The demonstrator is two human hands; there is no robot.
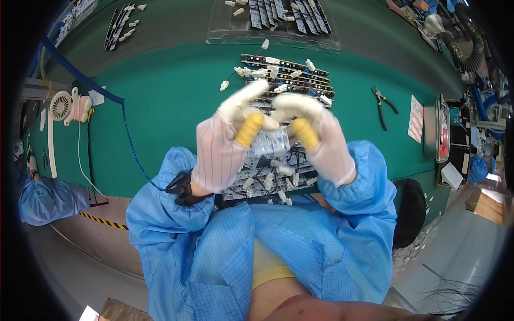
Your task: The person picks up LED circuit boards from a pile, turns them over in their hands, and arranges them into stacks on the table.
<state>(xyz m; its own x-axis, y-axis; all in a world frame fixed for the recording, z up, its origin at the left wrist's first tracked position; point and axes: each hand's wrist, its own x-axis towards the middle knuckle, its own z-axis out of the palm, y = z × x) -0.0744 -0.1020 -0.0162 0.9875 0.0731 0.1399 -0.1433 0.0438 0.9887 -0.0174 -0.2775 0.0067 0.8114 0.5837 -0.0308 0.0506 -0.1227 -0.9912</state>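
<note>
Both of my hands wear white gloves with yellow finger cots on the thumbs. My left hand [225, 144] and my right hand [321, 139] are raised above the green bench, pinching a small white LED board [273, 143] between them from either side. Beneath the hands lies a heap of narrow dark circuit strips [267, 179] with white connectors and black wires. More strips [289, 75] are stacked just beyond my fingers. A black wrist strap [181, 187] sits on my left wrist, with a blue coiled cord leading off to the left.
A clear plastic tray [273, 24] of strips stands at the back. Black pliers [383, 104] lie right, beside a red-printed paper [416, 117]. A small white fan [69, 106] sits far left. Another person's blue sleeve [48, 198] shows at left; a black stool [409, 208] is right.
</note>
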